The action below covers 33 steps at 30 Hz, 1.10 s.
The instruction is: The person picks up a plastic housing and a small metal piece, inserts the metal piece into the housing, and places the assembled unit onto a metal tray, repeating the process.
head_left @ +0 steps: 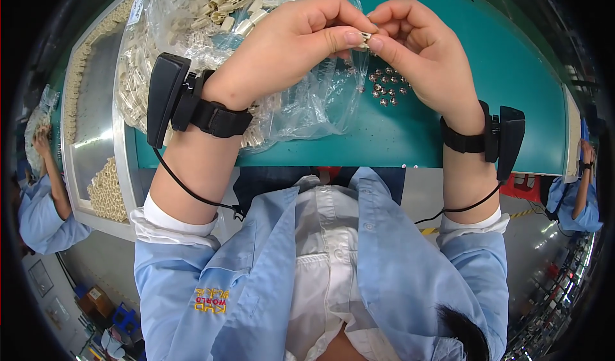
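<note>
Over the green table, my left hand and my right hand meet, thumbs and fingertips pinched on one small cream plastic part. Most of that part is covered by my fingers, so its exact kind is hidden. Just below my right hand lies a loose cluster of small shiny round metal pieces. Beneath and beside my left forearm spreads a clear plastic bag, open, with many cream plastic parts in it and spilling along its left side.
At the left stands a metal-framed tray with rows of cream parts along its far edge and a pile at its near corner. The green tabletop stretches to the right. Co-workers' arms show at both sides. Black cabled devices are strapped round my wrists.
</note>
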{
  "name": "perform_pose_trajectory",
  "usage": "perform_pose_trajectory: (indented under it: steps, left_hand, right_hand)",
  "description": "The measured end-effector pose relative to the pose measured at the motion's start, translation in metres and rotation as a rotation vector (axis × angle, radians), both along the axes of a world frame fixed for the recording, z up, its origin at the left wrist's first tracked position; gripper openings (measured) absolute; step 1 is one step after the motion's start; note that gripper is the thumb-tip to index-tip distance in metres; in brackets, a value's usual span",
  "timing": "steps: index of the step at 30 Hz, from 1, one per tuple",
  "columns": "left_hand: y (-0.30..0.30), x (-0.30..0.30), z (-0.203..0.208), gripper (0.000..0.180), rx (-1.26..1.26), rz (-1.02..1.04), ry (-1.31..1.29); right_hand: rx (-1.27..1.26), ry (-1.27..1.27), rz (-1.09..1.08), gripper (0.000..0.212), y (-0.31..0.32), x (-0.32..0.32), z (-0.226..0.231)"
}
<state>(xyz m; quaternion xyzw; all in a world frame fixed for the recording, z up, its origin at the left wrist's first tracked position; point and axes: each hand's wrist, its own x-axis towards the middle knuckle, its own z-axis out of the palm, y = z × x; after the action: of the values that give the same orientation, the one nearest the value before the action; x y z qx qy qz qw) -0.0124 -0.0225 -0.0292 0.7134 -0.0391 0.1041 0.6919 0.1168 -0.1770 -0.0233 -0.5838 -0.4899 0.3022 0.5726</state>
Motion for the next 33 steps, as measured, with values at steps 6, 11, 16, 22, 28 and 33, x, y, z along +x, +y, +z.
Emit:
perform_pose_trajectory:
  steps: [6,11,16,22,28,33]
  left_hand:
    - [0.001,-0.002,0.0,0.015,-0.086,-0.038,0.02]
    - [-0.001,-0.001,-0.001,0.015,-0.171,-0.07,-0.001]
    - [0.001,-0.001,0.0,0.016,-0.103,-0.051,0.035]
    - [0.001,0.001,-0.007,0.015,-0.063,0.008,0.035]
    - [0.0,0.001,-0.004,0.015,-0.036,0.04,0.056]
    - [-0.001,0.002,-0.005,0.016,-0.023,0.071,0.035]
  right_hand:
    - [-0.103,0.026,0.034,0.019,-0.005,0.004,0.002]
    - [-0.137,0.084,0.089,0.018,-0.006,0.004,0.003]
    - [-0.121,0.09,0.095,0.018,-0.005,0.002,0.0]
    - [-0.14,-0.13,-0.012,0.014,-0.005,-0.002,0.0]
    - [-0.155,-0.212,-0.055,0.013,-0.004,-0.006,0.001]
    - [-0.163,-0.11,-0.058,0.014,-0.002,-0.004,0.0]
